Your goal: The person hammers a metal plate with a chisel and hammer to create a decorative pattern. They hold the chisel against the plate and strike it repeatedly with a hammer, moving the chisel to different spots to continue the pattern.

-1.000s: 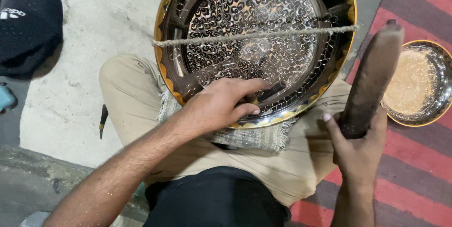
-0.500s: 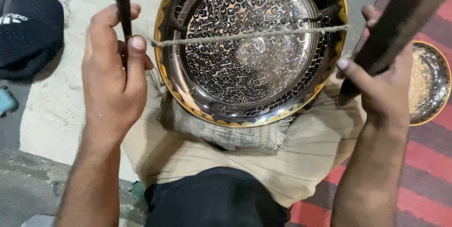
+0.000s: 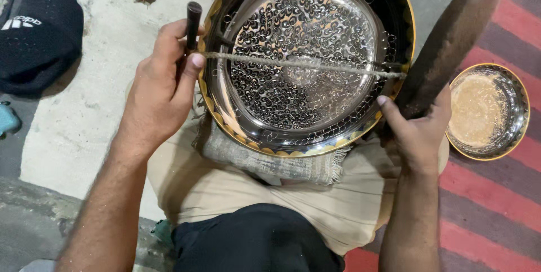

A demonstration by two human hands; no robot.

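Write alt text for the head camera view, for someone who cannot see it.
A person's left hand grips a thin dark metal tool and the right hand a dark wooden mallet beside an engraved metal tray on a cloth pad on their lap. A small bowl sits at right.

A white logo [image 3: 21, 22] is showing on a dark cap [image 3: 39, 35] that is lying on the floor at about ten o'clock, near the left edge. No packages, signs or screens are showing anywhere else.
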